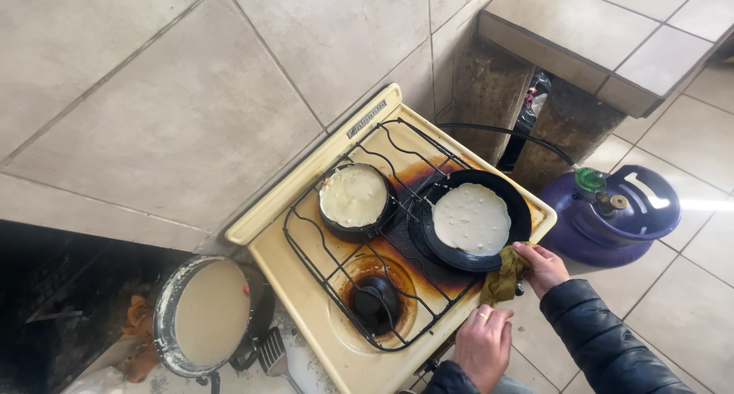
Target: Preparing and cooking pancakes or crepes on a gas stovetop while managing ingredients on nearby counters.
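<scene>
Centrally, a cream enamel gas stove (pixel 321 302) with a black wire grate is shown on a pale tiled floor (pixel 153 96), its top scorched brown between the burners. To the right of the stove, a purple gas cylinder (pixel 604 218) with a green valve cap is seen, joined by a black hose (pixel 505 132) running behind the stove's far corner. At the near left, a large round metal pot of pale batter (pixel 206 314) is placed just beside the stove, with a metal slotted spatula (pixel 273 352) lying next to it. On the right burner, a black round frying pan (pixel 475 220) is set, holding a pale flat pancake (pixel 471 219) dotted with small bubbles. On the far-left burner, a smaller black pan (pixel 356 201) filled with a thicker pale pancake is rested. The near burner (pixel 375 302) is left uncovered. An olive-yellow cloth (pixel 503 279) is wrapped about the near edge of the frying pan, and it is grasped by the right hand (pixel 544 268), whose fingers are clenched on the cloth; a dark padded sleeve is worn. The left hand (pixel 483 346), ringed, is laid against the stove's near edge with fingers curled downward; whether anything is gripped cannot be told.
</scene>
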